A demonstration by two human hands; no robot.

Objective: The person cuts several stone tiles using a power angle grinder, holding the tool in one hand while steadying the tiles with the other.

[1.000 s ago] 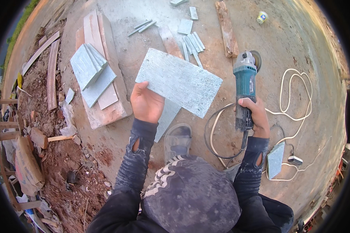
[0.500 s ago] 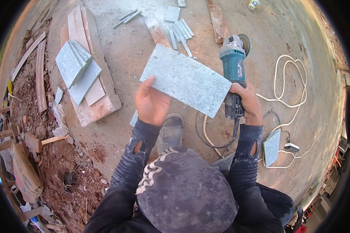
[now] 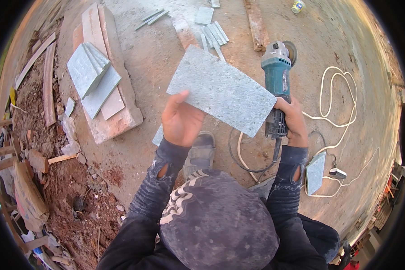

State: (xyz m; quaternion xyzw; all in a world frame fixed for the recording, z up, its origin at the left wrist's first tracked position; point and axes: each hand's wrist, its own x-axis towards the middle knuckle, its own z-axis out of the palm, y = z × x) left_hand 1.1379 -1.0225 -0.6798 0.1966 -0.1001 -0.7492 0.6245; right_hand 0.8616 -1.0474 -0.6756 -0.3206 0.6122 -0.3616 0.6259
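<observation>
A grey-green rectangular stone tile (image 3: 222, 90) is held up flat and slanted between my hands. My left hand (image 3: 182, 119) grips its left end, thumb on the upper face and the other fingers partly hidden beneath. At the tile's right corner, my right hand (image 3: 292, 119) is closed round the black rear body of a teal angle grinder (image 3: 276, 74), its thumb against the tile corner. The grinder's grey head and disc point away from me, and its disc is apart from the tile. Fingers under the grinder are hidden.
Stacked tiles (image 3: 87, 72) lie on a concrete slab (image 3: 121, 121) at left. Cut strips (image 3: 213, 33) and a wooden plank (image 3: 256, 27) lie ahead. A white cord (image 3: 321, 117) loops at right near a tile piece (image 3: 316, 173). My sandalled foot (image 3: 200, 155) is below the held tile.
The whole view has shifted slightly, with ground objects appearing a little further right. The tile and grinder have also moved slightly right in the picture; both hands keep their holds.
</observation>
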